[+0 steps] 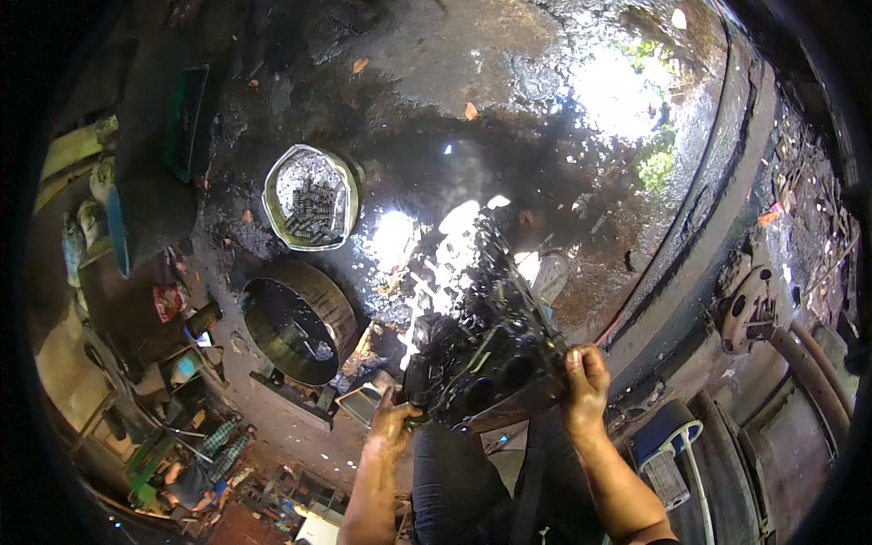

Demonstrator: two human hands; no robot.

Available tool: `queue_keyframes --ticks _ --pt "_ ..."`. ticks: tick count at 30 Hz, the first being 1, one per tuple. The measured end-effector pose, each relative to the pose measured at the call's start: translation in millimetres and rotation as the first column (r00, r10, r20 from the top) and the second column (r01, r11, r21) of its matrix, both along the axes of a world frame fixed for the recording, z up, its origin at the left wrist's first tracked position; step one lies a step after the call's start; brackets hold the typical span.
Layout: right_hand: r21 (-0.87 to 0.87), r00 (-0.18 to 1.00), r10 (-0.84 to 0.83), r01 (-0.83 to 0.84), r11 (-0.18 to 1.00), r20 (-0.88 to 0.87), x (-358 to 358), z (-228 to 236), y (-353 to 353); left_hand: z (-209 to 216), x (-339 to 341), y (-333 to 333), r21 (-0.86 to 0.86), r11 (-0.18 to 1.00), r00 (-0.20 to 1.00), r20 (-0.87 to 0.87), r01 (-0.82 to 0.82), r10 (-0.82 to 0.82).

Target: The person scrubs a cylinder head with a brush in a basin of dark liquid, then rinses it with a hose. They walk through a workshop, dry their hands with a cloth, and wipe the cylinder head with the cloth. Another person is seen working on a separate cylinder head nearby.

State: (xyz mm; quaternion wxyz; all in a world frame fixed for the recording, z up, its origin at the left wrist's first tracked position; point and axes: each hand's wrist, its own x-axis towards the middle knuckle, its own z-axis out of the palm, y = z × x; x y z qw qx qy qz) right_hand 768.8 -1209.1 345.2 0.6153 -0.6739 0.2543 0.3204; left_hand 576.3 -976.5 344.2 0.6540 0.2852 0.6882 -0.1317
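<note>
Held between my hands is a large black engine part [481,363], wet and glossy, with dark round openings along its near side. It is tilted, its far end pointing away over the wet floor. The fingers of my left hand [392,422] are closed on its near left corner. At the near right edge, my right hand [586,381] grips it with the thumb on top. Glare hides part of its upper left side. Away to the left stands a pale round tin [270,204] with several dark coil-like metal pieces inside.
A wide metal ring-shaped tub [341,313] stands left of the engine part. The floor [409,118] is dark, wet and oily. A raised curb [699,263] curves along the right, with a rusty metal part [749,309] beyond. Another person [193,481] is at lower left.
</note>
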Motion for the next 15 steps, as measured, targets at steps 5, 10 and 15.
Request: queue_keyframes --ticks 5,10,15 --pt "0.115 0.763 -0.615 0.641 0.759 -0.198 -40.8 1.4 -34.5 13.2 99.8 14.6 0.109 0.864 0.869 0.014 0.491 -0.495" --pt "-0.151 0.634 -0.684 0.684 0.714 -0.361 -81.8 4.8 -21.5 13.4 176.4 37.0 0.094 0.478 0.487 -0.155 0.873 -0.859" --pt "-0.259 0.678 -0.634 0.580 0.772 -0.372 -113.3 4.3 14.6 18.3 220.9 52.4 0.123 0.338 0.354 -0.148 0.933 -0.923"
